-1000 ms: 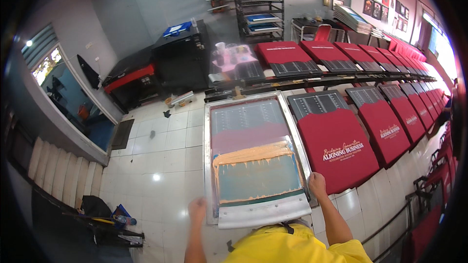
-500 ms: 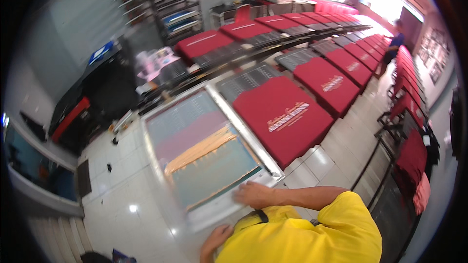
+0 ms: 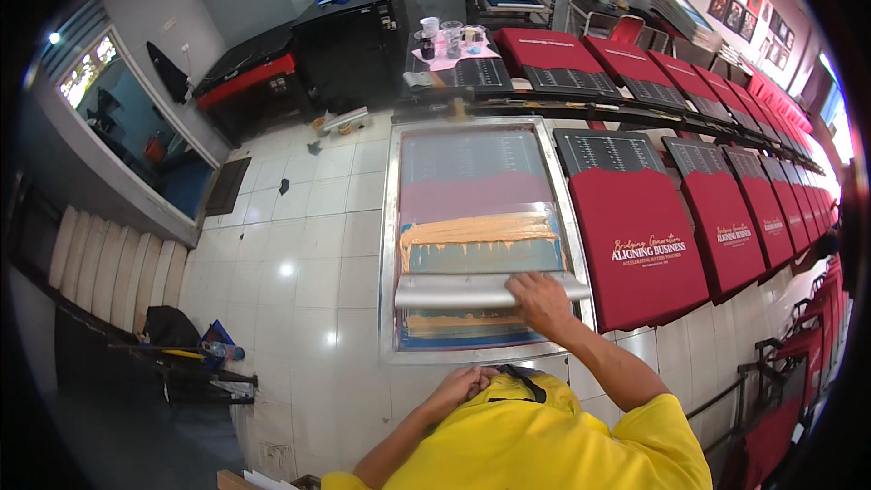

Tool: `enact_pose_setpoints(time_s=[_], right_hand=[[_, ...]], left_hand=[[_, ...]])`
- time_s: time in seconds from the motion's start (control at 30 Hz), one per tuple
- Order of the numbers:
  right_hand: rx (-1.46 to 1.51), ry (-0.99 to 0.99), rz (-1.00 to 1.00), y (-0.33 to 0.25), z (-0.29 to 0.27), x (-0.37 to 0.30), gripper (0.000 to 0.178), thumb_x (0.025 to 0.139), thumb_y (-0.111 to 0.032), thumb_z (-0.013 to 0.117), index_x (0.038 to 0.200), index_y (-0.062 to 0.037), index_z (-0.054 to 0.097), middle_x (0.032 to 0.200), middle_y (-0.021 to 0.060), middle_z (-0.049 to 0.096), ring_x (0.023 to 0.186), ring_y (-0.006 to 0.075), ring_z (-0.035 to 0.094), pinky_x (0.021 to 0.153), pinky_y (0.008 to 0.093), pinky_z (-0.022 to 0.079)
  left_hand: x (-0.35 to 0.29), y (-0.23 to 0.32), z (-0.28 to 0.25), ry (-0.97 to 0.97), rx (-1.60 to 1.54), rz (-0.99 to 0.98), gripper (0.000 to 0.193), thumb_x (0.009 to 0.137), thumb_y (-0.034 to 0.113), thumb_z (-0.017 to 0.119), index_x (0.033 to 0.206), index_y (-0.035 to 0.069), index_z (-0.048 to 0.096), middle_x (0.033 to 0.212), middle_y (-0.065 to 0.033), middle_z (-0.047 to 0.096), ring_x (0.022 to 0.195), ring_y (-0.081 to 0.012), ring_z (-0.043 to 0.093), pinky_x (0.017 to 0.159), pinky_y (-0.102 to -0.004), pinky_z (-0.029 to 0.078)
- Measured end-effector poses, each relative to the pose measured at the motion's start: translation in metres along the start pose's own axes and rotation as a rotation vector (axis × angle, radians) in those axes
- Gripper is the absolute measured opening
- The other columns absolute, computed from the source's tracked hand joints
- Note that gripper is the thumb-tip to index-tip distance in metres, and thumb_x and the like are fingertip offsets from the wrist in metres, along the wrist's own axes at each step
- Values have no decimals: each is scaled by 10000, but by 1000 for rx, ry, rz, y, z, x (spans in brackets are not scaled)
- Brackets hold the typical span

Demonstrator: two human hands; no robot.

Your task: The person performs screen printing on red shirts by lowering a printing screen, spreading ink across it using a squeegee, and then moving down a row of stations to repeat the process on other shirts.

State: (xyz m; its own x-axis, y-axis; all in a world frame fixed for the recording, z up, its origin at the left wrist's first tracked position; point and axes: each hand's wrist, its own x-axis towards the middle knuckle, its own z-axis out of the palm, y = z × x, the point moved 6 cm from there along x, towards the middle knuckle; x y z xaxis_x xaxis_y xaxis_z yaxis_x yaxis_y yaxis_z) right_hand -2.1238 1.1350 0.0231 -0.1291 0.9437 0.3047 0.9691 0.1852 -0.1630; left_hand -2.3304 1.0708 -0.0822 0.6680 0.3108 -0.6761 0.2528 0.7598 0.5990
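Observation:
My right hand (image 3: pixel 543 302) is closed over the right part of a silver squeegee (image 3: pixel 454 290), which lies across a screen-printing frame (image 3: pixel 391 218). Beyond the squeegee, a thick band of orange-tan ink (image 3: pixel 472 230) crosses the mesh, with drips along its near side. Another streak of ink (image 3: pixel 454 325) shows nearer to me. Dark red cloth shows faintly through the mesh. My left hand (image 3: pixel 461 385) rests at my waist, just below the frame's near edge, with its fingers curled; whatever they hold, if anything, is hidden.
Printed dark red shirts (image 3: pixel 640 254) on boards run off to the right. Behind them stands another row (image 3: pixel 544 50). Cups (image 3: pixel 445 32) sit on a pink cloth at the back. Dark cabinets (image 3: pixel 349 54) stand at the back left, steps (image 3: pixel 118 263) at the left. White tiles (image 3: pixel 308 254) cover the floor.
My view has swung left, and the frame now appears upright. My right hand has gone from the frame's near edge onto the squeegee over the mesh. My left hand stays near my waist.

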Motion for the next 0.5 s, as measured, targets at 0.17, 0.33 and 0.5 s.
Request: enact_pose_setpoints(time_s=[0.17,0.33,0.5], right_hand=[[-40,-75,14,41,35,47,318,692,-84,722,988,-101,606,1013,57,650,1007,273,608,843,398,493],[-45,-90,-25,54,56,64,198,762,-67,640,957,-92,616,977,64,644,980,273,609,826,395,496],[-29,-15,-72,65,62,73,135,790,-40,590,911,-92,621,911,70,645,916,272,620,779,387,501]], left_hand=[[15,-15,-9,106,84,21,360,1102,297,355,1024,43,598,752,51,455,671,-64,384,655,-200,348],[17,-19,-9,137,99,67,356,1103,305,353,913,74,547,712,49,405,660,-76,358,672,-217,341],[5,-5,4,173,34,58,352,1104,300,348,886,88,526,706,47,392,659,-80,349,679,-215,338]])
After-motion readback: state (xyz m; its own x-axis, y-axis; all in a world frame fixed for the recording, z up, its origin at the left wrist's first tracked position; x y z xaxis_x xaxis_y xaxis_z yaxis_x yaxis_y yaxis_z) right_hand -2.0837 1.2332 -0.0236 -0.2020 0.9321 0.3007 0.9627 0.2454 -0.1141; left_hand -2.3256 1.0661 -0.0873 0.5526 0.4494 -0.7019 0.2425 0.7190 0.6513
